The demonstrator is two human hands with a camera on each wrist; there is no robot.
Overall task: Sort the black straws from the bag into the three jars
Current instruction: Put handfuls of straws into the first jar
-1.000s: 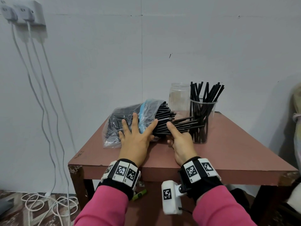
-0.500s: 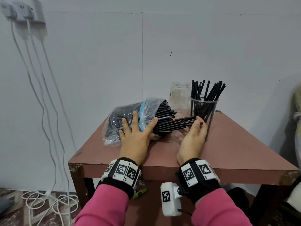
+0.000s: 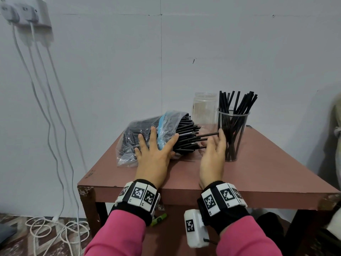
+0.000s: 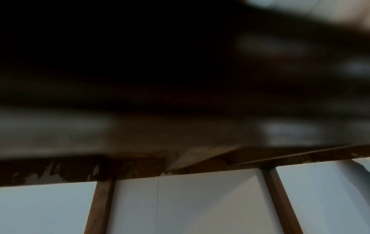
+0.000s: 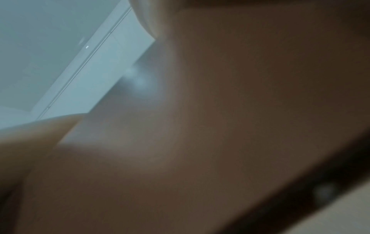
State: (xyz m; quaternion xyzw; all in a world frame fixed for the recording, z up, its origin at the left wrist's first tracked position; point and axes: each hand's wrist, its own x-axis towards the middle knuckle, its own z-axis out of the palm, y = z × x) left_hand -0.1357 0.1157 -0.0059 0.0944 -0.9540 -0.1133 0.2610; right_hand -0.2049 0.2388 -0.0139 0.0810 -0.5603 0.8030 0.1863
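Head view is showing the table [image 3: 267, 174] carrying a bag [image 3: 147, 133] lying on its side, bulging with most of the straws [image 3: 186, 137]; sorting looks barely begun. One cup [image 3: 233, 137] is holding a bunch upright; the jar [image 3: 203, 109] behind is standing empty; a third is not showing. Left hand [image 3: 155, 154] is pressing the bag, fingers spread. Right hand [image 3: 214, 154] is reaching the protruding ends, fingers straight, apart.

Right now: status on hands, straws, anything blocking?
Left hand flat on the bag, pinning it. Right hand open at the protruding straws, none gripped. Straw-filled cup close beside right hand; empty jar behind.
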